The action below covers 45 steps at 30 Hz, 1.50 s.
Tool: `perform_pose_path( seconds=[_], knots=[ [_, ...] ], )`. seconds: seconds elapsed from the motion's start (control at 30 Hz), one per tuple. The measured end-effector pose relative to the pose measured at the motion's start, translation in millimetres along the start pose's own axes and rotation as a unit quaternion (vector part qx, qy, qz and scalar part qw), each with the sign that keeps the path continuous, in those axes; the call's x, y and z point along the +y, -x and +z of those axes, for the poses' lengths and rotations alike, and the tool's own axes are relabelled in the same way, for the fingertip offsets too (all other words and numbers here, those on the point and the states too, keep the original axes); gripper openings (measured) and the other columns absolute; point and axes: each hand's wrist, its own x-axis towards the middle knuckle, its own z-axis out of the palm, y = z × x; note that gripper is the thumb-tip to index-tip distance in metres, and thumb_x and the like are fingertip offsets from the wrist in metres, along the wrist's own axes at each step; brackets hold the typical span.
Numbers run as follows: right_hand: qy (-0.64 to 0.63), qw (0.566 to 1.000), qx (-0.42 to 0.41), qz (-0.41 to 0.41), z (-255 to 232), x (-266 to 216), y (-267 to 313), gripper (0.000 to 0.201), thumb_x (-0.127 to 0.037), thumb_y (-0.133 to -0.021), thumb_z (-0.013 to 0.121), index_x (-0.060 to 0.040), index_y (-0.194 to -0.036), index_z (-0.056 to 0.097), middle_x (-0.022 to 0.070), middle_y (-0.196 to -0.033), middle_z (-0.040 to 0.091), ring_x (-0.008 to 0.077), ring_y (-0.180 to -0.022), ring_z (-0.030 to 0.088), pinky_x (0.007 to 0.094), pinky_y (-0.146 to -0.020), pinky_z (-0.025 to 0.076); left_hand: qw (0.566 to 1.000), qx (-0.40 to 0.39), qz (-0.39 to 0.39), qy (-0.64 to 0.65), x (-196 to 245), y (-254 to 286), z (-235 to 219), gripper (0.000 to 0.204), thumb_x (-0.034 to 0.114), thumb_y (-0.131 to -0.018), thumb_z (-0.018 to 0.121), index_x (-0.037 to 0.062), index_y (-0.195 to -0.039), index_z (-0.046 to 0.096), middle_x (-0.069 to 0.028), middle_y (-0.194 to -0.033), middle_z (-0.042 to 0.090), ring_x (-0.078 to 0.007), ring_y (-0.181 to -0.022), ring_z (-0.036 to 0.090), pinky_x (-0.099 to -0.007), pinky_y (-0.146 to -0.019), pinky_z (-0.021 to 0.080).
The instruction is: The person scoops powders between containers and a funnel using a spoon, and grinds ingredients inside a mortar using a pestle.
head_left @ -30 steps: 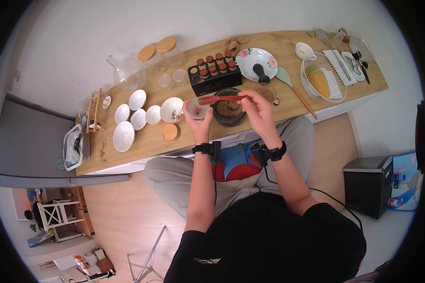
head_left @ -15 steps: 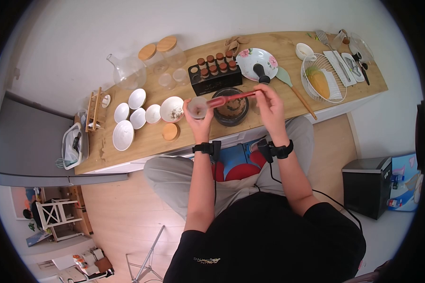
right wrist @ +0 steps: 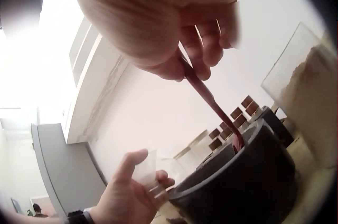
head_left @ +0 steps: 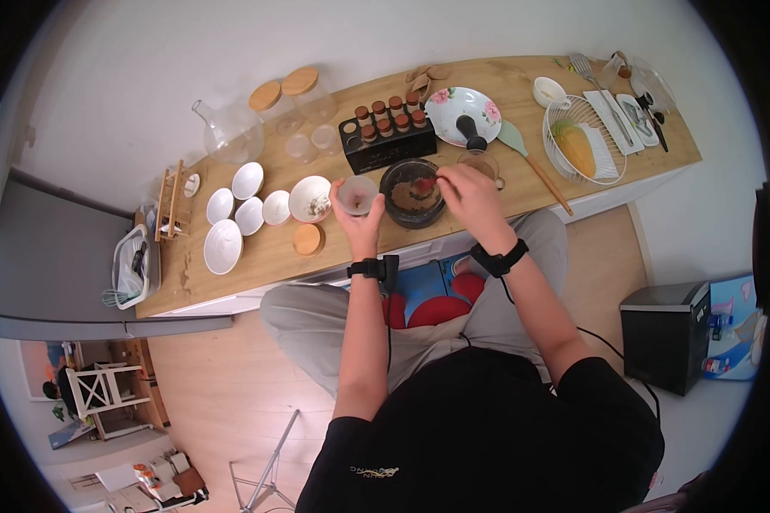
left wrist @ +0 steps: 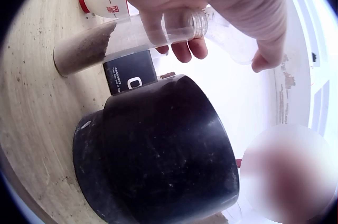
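Note:
My left hand [head_left: 364, 224] curls its fingers around a glass tube [left wrist: 84, 50] partly filled with brown powder. A translucent funnel [head_left: 357, 196] sits at the tube's threaded neck, between my left thumb and forefinger. Just right of it is a black mortar [left wrist: 163, 145] with brown powder inside. Above the mortar's right rim, my right hand [head_left: 477, 205] pinches the handle of a red spoon [right wrist: 211, 100]. The spoon's bowl dips inside the mortar.
A black rack [head_left: 389, 152] of cork-topped vials stands behind the mortar. White bowls [head_left: 224, 248] and a round wooden lid [head_left: 309, 239] lie left. A glass cup [right wrist: 311, 92] of brown powder, a floral plate [head_left: 443, 107], a green spatula [head_left: 539, 167] and a wire basket [head_left: 622, 182] are right.
The red spoon was over the funnel, first level, then tilted with its bowl at the opening. My right hand has since carried it right and down into the mortar. The left hand stays put.

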Motion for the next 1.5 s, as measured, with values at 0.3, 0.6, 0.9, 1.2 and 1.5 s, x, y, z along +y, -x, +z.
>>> perform_pose_path(
  seconds=[0.3, 0.6, 0.9, 1.2, 1.5],
  knots=[
    [-0.037, 0.996, -0.076, -0.028, 16, -18, 6, 0.013, -0.014, -0.086, 0.065, -0.0043, -0.095, 0.064, 0.011, -0.082, 0.063, 0.0309, -0.076, 0.063, 0.0405, -0.065, 0.05, 1.0, 0.001, 0.001, 0.0, 2, 0, 0, 0.068, 0.003, -0.073, 0.075, 0.0066, -0.131, 0.039, -0.008, -0.111, 0.048, -0.0191, -0.095, 0.054, -0.0333, -0.086, 0.045],
    [-0.136, 0.985, -0.103, 0.007, 18, -26, 10, 0.015, -0.012, -0.087, 0.064, -0.0038, -0.1, 0.063, 0.012, -0.087, 0.062, 0.0293, -0.073, 0.062, 0.0368, -0.064, 0.05, 1.0, -0.001, 0.003, -0.009, -1, 0, -1, 0.07, 0.004, -0.073, 0.076, 0.0065, -0.132, 0.038, -0.0084, -0.112, 0.048, -0.0198, -0.097, 0.054, -0.0338, -0.087, 0.046],
    [-0.386, 0.891, -0.033, 0.236, 29, 29, 37, 0.016, -0.013, -0.097, 0.058, -0.0026, -0.108, 0.062, -0.0022, -0.085, 0.062, 0.0035, -0.065, 0.051, 0.0182, -0.057, 0.04, 1.0, 0.0, 0.006, -0.01, -5, 0, -2, 0.071, 0.005, -0.074, 0.076, 0.0068, -0.133, 0.038, -0.0091, -0.112, 0.049, -0.0203, -0.097, 0.055, -0.0336, -0.086, 0.046],
    [-0.475, 0.783, 0.042, 0.4, 32, 34, 61, 0.016, -0.015, -0.099, 0.056, -0.0045, -0.109, 0.062, 0.0018, -0.086, 0.062, 0.0065, -0.065, 0.053, 0.0212, -0.059, 0.042, 1.0, -0.002, 0.014, -0.01, -4, -1, -2, 0.07, 0.004, -0.073, 0.077, 0.0069, -0.133, 0.039, -0.0086, -0.111, 0.049, -0.0196, -0.096, 0.055, -0.0333, -0.085, 0.047],
    [-0.486, 0.763, 0.056, 0.423, 30, 19, 71, 0.018, -0.014, -0.099, 0.056, -0.003, -0.111, 0.061, 0.0039, -0.089, 0.064, 0.0068, -0.066, 0.053, 0.0212, -0.06, 0.043, 1.0, 0.001, 0.003, -0.006, 0, 1, 0, 0.071, 0.004, -0.074, 0.076, 0.007, -0.133, 0.038, -0.0085, -0.115, 0.047, -0.0197, -0.099, 0.054, -0.0336, -0.087, 0.046]
  ],
)
